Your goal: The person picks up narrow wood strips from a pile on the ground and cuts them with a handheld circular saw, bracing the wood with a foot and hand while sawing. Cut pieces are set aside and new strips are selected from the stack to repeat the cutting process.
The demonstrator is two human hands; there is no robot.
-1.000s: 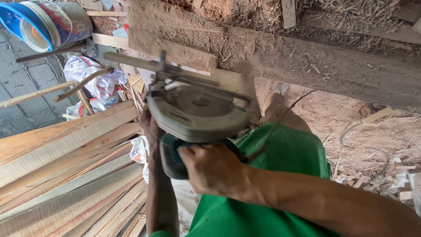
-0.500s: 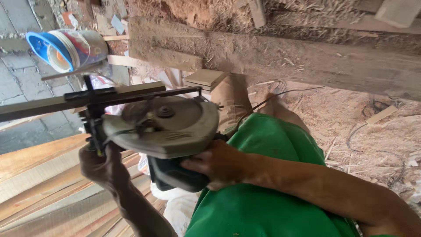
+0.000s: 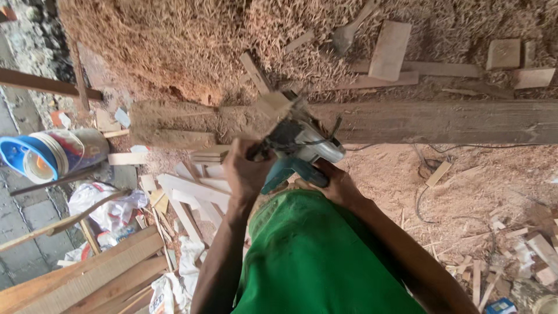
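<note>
teal circular saw (image 3: 299, 151), lower than before, now sits on the long beam (image 3: 442, 121), both hands' grip clamped round it.

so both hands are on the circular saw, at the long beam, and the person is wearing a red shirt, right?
Not quite: the shirt is green, not red, as the head view shows. The rest stands: the left hand and right hand both grip the circular saw, which is up at the long wooden beam amid sawdust.
</note>
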